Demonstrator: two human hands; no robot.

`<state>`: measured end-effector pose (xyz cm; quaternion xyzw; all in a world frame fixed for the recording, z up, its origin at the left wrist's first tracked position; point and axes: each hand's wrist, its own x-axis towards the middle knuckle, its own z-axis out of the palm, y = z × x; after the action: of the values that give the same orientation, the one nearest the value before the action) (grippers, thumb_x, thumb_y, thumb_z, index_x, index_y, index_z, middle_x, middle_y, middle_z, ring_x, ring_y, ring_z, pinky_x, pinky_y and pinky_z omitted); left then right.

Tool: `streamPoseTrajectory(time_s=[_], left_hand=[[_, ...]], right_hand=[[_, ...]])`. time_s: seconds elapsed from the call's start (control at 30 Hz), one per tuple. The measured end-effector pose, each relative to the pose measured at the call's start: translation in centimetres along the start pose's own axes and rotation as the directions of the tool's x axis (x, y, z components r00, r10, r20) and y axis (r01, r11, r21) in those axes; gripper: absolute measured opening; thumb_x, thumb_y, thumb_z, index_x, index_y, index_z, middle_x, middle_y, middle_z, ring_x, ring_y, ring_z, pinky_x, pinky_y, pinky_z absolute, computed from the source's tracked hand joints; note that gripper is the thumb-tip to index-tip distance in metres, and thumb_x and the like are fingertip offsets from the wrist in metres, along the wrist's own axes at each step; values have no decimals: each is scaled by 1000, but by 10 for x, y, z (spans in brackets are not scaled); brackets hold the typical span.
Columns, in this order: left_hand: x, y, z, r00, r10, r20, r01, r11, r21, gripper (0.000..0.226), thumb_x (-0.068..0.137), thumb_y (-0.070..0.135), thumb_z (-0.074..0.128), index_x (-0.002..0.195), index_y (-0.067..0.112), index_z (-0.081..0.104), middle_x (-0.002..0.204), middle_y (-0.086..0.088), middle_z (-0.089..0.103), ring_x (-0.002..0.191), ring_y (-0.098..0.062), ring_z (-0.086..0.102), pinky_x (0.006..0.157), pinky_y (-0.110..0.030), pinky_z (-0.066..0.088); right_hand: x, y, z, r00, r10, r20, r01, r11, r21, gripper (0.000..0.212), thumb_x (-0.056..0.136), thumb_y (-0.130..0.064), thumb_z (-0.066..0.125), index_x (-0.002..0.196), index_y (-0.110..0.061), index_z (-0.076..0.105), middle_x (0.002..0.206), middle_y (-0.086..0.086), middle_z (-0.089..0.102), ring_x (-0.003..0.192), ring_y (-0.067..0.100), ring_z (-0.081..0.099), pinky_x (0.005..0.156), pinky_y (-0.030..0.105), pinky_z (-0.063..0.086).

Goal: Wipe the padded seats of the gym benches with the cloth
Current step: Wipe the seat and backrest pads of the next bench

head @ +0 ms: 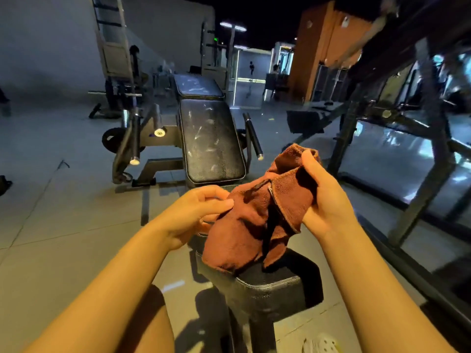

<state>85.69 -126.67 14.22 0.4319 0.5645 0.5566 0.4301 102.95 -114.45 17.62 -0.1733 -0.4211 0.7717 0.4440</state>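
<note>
Both hands are gripping the soft, limp, light cloth (257, 220), left hand (196, 212) pinching its 9 o'clock edge, right hand (323, 197) bunching 2 o'clock; bunching it probably grips best.

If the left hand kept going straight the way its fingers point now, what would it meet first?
The left hand points rightward into the brown cloth that both hands hold, so it would press further into the cloth first, then probably the right hand behind it. Depth between them is unclear.

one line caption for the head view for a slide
Both hands, left hand and right hand, hold a rust-brown cloth above a black padded bench seat.
</note>
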Motion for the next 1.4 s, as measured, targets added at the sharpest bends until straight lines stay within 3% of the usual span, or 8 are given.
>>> streamPoseTrajectory(time_s=[0.13,0.27,0.47,0.67,0.9,1.07,1.27,1.4], left_hand=[[-26,19,-28,996,-59,68,59,998,8,4,80,28,69,78,25,70,95,-10,47,82,-24,37,62,-23,40],[-54,23,-61,993,-107,53,104,993,60,9,90,23,62,82,24,65,78,6,67,64,-7,61,58,-22,46],[-88,5,-141,987,-162,14,161,986,46,12,89,23,64,77,26,65,83,5,67,74,-12,59,64,-26,42],[-91,-30,-218,985,-172,-25,174,968,181,11,91,21,63,80,22,65,64,12,62,54,-1,54,56,-19,39],[-66,-45,-261,996,-82,-29,88,937,339,6,87,14,69,84,19,70,82,1,70,74,-12,65,60,-17,46],[-39,-39,-273,920,-268,285,75,836,543,26,80,5,75,98,24,69,78,1,75,78,-14,69,74,-29,51],[0,-54,-278,864,-339,372,49,792,608,31,72,1,80,96,18,70,70,2,71,75,-12,69,66,-15,54],[27,-59,-276,910,-235,341,-34,778,628,29,73,4,81,95,18,68,72,2,68,75,-9,66,76,-23,50]], right_hand=[[-27,17,20,990,-63,-126,48,991,-122,10,90,-8,60,96,-7,67,80,12,72,70,23,69,67,36,61],[-51,46,48,976,-88,-201,52,982,-180,16,94,-8,55,107,-2,62,95,20,67,85,30,66,85,45,55],[-73,92,106,942,-95,-322,18,972,-234,14,99,-14,51,96,-8,63,88,8,67,84,21,63,74,32,50],[-66,152,165,956,4,-293,-168,826,-538,34,101,-9,38,78,-11,63,70,6,67,68,18,63,66,32,49],[-55,191,175,948,118,-296,-250,851,-462,30,100,-4,36,117,-4,60,97,14,67,90,26,64,78,39,53],[-48,195,170,959,70,-274,-170,917,-362,34,95,2,34,109,-6,64,83,8,67,76,19,63,67,31,51],[-33,212,153,918,80,-389,-218,920,-326,38,95,0,37,111,-16,68,86,6,68,75,17,64,66,31,51],[-31,208,158,913,72,-402,-204,933,-297,38,95,0,39,111,-16,68,92,8,68,81,20,63,63,29,54]])
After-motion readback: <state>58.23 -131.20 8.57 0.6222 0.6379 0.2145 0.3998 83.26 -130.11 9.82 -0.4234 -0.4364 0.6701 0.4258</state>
